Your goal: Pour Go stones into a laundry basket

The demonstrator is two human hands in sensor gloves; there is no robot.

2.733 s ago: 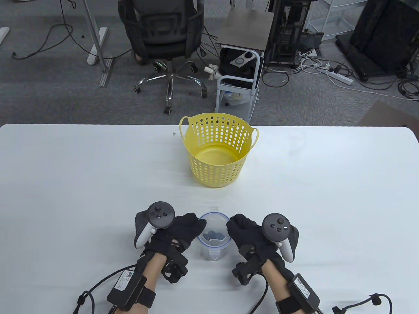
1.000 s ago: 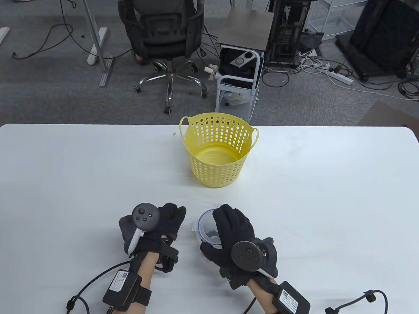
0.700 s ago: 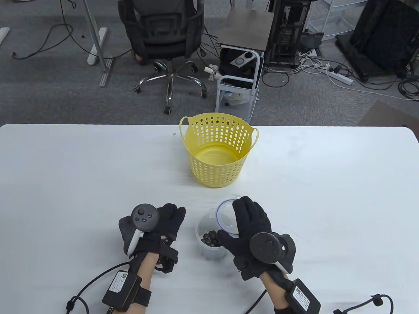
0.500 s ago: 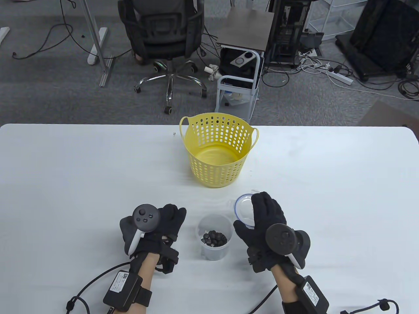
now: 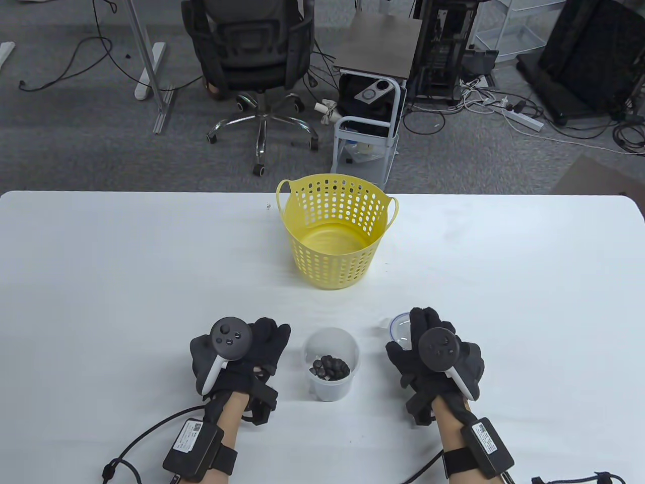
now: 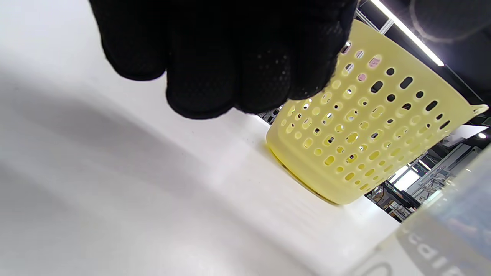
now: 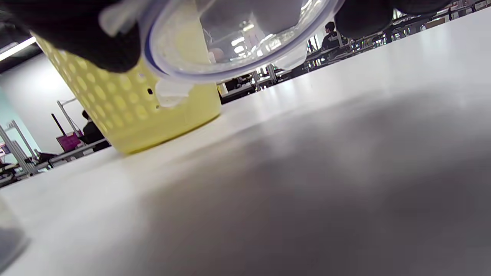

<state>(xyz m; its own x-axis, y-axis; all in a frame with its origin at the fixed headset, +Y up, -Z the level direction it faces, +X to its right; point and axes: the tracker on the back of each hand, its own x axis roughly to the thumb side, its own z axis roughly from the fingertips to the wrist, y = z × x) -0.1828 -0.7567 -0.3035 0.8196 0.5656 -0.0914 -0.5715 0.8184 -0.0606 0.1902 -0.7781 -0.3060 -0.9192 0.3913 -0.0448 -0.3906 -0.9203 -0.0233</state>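
Showing only blurred grey letters on the clear plastic tub [image 6: 441, 230] in the left wrist view, too soft to read. Standing uncovered on the white table [image 5: 101, 282], between both hands, with dark round Go stones [image 5: 330, 366] heaped at its bottom. Yellow perforated plastic laundry basket [image 5: 333, 229] upright farther back, well apart from the tub. Right hand [image 5: 433, 358] palm down, gripping the round clear lid with blue rim [image 7: 234, 38] just above the table. Left hand [image 5: 242, 353] just beside the tub, fingers [image 6: 215, 57] curled together, holding nothing.
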